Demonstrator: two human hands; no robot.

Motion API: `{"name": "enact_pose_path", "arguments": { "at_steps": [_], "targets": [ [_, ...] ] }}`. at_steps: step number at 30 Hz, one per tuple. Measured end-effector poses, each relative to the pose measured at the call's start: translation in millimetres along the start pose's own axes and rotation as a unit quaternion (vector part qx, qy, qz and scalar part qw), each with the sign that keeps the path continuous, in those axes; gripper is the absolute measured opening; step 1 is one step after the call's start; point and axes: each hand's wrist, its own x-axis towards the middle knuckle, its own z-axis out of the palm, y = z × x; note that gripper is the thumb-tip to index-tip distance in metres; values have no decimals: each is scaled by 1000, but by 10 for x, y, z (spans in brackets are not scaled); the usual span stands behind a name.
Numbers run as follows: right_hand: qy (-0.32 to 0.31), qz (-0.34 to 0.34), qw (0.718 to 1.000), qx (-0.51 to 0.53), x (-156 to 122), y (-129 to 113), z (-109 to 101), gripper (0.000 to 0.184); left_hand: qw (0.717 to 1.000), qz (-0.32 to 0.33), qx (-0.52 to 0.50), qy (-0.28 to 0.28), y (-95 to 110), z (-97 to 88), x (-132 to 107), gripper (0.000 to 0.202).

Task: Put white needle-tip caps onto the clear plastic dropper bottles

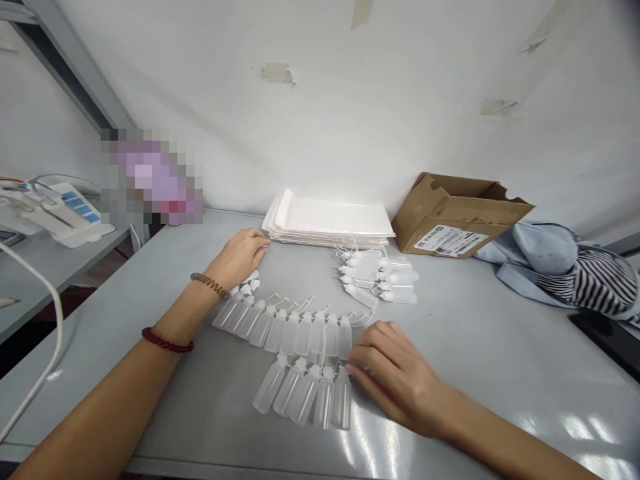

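Several small translucent squeeze bottles with white needle caps lie on the grey table (pixel 480 333) in two rows, a long upper row (pixel 287 330) and a shorter lower row (pixel 305 397). My right hand (pixel 395 373) rests fingers down at the right end of the lower row, its fingertips pinched at a bottle's cap. My left hand (pixel 240 257), with two bead bracelets on the wrist, reaches to the left corner of a stack of white pouches (pixel 330 220); its fingers curl against that edge. A loose heap of more bottles (pixel 380 277) lies just in front of the stack.
An open cardboard box (pixel 457 213) stands against the white wall at the right. Crumpled blue and striped cloth (pixel 565 267) lies beyond it, with a dark flat object (pixel 610 340) at the table's right edge. A white device (pixel 55 210) with cables sits on a neighbouring table at the left.
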Motion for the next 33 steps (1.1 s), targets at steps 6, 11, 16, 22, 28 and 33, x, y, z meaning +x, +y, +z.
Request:
{"name": "enact_pose_path", "arguments": {
  "at_steps": [6, 11, 16, 22, 28, 33],
  "targets": [
    [-25, -15, 999, -21, -37, -143, -21, 28, 999, 15, 9, -38, 118, -25, -9, 32],
    [-26, 29, 999, -27, -84, -196, 67, 71, 999, -16, 21, -44, 175, -51, -6, 32],
    [-52, 56, 997, -35, -141, -237, 139, 74, 997, -47, 36, -52, 200, -61, 1, 29],
    [-76, 86, 993, -28, -154, -265, 116, 67, 996, -60, 49, -55, 209, -59, -1, 26],
    [-95, 98, 990, -31, -182, -275, 121, 58, 995, -63, 53, -59, 201, -57, -7, 24],
    [-79, 80, 993, -45, -182, -276, 122, 46, 994, -70, 52, -60, 183, -43, -8, 25]
  ]
}}
